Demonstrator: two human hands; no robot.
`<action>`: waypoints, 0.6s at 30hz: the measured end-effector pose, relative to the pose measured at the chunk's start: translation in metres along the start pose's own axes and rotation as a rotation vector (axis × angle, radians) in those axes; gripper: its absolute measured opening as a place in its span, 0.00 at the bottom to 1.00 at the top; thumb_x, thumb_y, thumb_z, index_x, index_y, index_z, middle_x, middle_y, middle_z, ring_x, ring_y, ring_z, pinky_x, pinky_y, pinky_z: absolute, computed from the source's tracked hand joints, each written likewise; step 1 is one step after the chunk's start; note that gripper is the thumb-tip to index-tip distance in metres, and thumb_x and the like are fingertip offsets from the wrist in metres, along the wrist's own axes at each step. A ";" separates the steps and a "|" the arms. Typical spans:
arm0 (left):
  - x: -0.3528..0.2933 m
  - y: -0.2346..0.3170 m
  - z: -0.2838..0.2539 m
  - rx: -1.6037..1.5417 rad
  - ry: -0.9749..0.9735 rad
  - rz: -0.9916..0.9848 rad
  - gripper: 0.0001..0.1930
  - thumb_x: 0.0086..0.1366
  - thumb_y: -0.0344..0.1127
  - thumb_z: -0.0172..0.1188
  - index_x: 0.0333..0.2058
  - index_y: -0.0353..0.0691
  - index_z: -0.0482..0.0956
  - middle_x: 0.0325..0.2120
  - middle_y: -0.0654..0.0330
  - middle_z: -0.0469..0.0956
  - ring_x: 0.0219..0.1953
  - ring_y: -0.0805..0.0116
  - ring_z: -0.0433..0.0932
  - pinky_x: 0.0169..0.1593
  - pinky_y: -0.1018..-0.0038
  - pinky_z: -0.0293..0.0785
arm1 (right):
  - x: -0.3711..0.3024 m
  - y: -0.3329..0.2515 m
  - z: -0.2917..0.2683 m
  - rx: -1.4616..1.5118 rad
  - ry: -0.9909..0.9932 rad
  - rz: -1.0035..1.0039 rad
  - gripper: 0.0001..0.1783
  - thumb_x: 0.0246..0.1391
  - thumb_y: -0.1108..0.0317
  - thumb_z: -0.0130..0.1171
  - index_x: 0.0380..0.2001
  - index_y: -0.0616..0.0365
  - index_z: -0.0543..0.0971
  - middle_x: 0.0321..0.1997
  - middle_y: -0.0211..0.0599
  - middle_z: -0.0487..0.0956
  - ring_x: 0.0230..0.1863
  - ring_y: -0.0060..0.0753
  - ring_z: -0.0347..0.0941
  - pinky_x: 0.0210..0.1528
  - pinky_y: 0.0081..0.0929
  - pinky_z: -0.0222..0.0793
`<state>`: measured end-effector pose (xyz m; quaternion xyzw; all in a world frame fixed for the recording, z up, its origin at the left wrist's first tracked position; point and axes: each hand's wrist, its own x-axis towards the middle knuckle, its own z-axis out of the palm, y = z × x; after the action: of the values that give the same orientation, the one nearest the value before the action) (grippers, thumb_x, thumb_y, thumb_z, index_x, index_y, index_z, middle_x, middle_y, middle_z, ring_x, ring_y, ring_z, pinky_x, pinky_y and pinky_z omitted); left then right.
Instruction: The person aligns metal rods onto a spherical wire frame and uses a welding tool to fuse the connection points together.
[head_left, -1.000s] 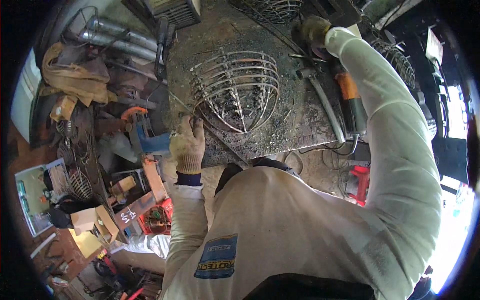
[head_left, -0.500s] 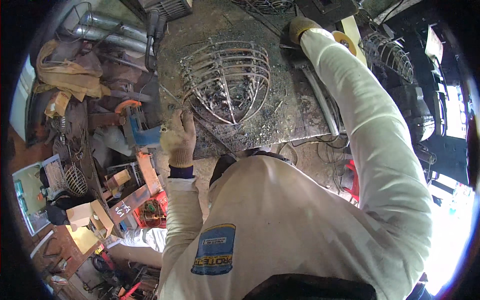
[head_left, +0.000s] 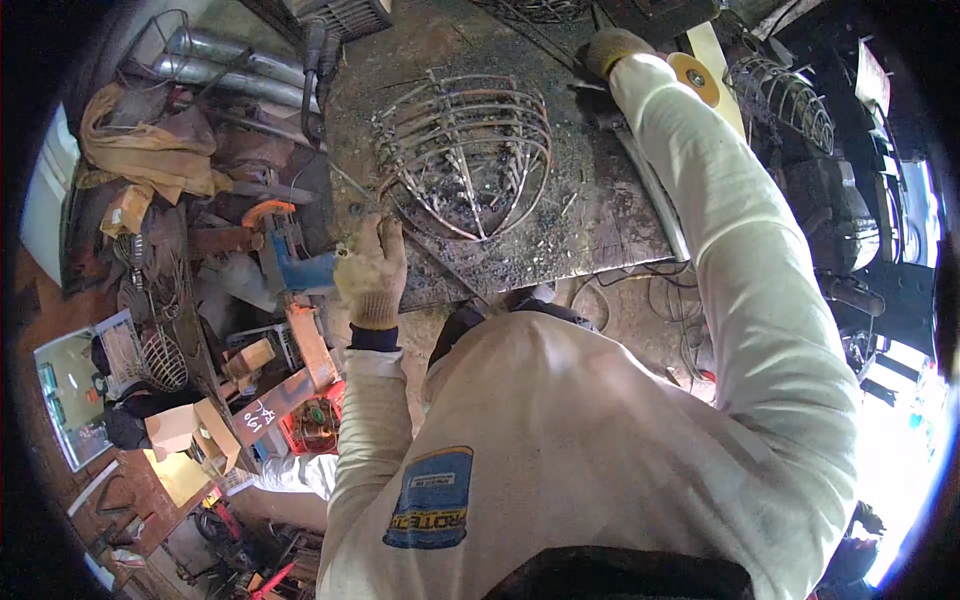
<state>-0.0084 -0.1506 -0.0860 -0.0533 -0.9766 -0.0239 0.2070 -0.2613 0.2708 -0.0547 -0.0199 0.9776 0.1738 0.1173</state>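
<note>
Two gloved hands | left hand (head_left: 372,272) fingers grasping thin rod (head_left: 352,190) | right hand (head_left: 612,48) grip unclear | scorched steel bench (head_left: 590,215), cluttered workshop

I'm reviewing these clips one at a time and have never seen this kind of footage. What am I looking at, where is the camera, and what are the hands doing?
There is no machine here: a person works with two gloved hands. The camera sits on their head and looks down through a fisheye lens, so straight edges bend and the pale work shirt fills the lower picture. Ahead lies a dark, scorched metal bench carrying a domed wire basket frame. The left hand rests at the bench's near edge beside the frame and seems to pinch a thin wire; the grip is hard to make out. The right hand reaches to the far side, next to a yellow grinding disc. Tools and boxes clutter the floor on the left, among them a blue power drill.
</note>
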 end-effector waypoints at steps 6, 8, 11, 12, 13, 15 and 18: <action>0.011 0.008 -0.012 -0.070 0.001 0.000 0.13 0.66 0.51 0.57 0.43 0.53 0.80 0.30 0.53 0.84 0.24 0.48 0.82 0.29 0.58 0.79 | -0.010 0.038 -0.033 -0.022 0.066 -0.131 0.18 0.65 0.57 0.51 0.44 0.57 0.84 0.47 0.43 0.84 0.46 0.38 0.82 0.48 0.35 0.75; 0.011 0.009 -0.013 -0.072 0.011 -0.003 0.12 0.66 0.50 0.58 0.43 0.53 0.79 0.30 0.52 0.84 0.26 0.49 0.83 0.30 0.58 0.79 | -0.030 0.048 -0.033 0.113 0.105 -0.112 0.19 0.65 0.56 0.51 0.44 0.57 0.84 0.46 0.43 0.84 0.45 0.38 0.82 0.48 0.35 0.75; 0.016 0.005 -0.019 -0.199 0.044 0.045 0.10 0.65 0.45 0.60 0.42 0.52 0.80 0.30 0.53 0.84 0.29 0.50 0.83 0.32 0.60 0.79 | -0.070 0.071 -0.016 0.413 0.140 -0.134 0.19 0.65 0.56 0.51 0.44 0.58 0.83 0.45 0.42 0.84 0.44 0.37 0.82 0.47 0.35 0.75; 0.020 0.004 -0.022 -0.284 -0.013 0.063 0.11 0.64 0.44 0.63 0.42 0.48 0.80 0.32 0.53 0.83 0.31 0.51 0.82 0.34 0.61 0.78 | -0.094 0.080 -0.008 0.556 0.153 -0.117 0.19 0.65 0.56 0.51 0.44 0.58 0.83 0.45 0.42 0.84 0.43 0.37 0.82 0.46 0.35 0.75; 0.022 0.002 -0.024 -0.366 -0.075 0.074 0.13 0.62 0.43 0.65 0.42 0.43 0.81 0.35 0.52 0.83 0.33 0.51 0.82 0.36 0.63 0.78 | -0.119 0.080 -0.005 0.705 0.163 -0.072 0.19 0.65 0.56 0.50 0.44 0.59 0.83 0.44 0.42 0.84 0.43 0.37 0.82 0.46 0.35 0.75; 0.024 -0.008 -0.021 -0.376 -0.045 0.105 0.11 0.62 0.43 0.64 0.41 0.47 0.81 0.32 0.55 0.83 0.31 0.52 0.82 0.33 0.61 0.77 | -0.171 0.054 -0.011 1.009 0.197 0.056 0.19 0.64 0.56 0.51 0.45 0.59 0.82 0.43 0.42 0.84 0.41 0.37 0.81 0.45 0.35 0.73; 0.022 -0.015 -0.017 -0.391 0.077 0.230 0.09 0.63 0.42 0.63 0.40 0.51 0.81 0.29 0.57 0.83 0.29 0.53 0.82 0.30 0.60 0.76 | -0.212 0.019 -0.033 1.051 0.378 0.141 0.19 0.63 0.57 0.54 0.48 0.59 0.81 0.43 0.44 0.84 0.43 0.39 0.80 0.47 0.33 0.71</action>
<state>-0.0230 -0.1645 -0.0616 -0.2026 -0.9323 -0.1910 0.2310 -0.0642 0.2773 0.0316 0.0756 0.9358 -0.3356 -0.0775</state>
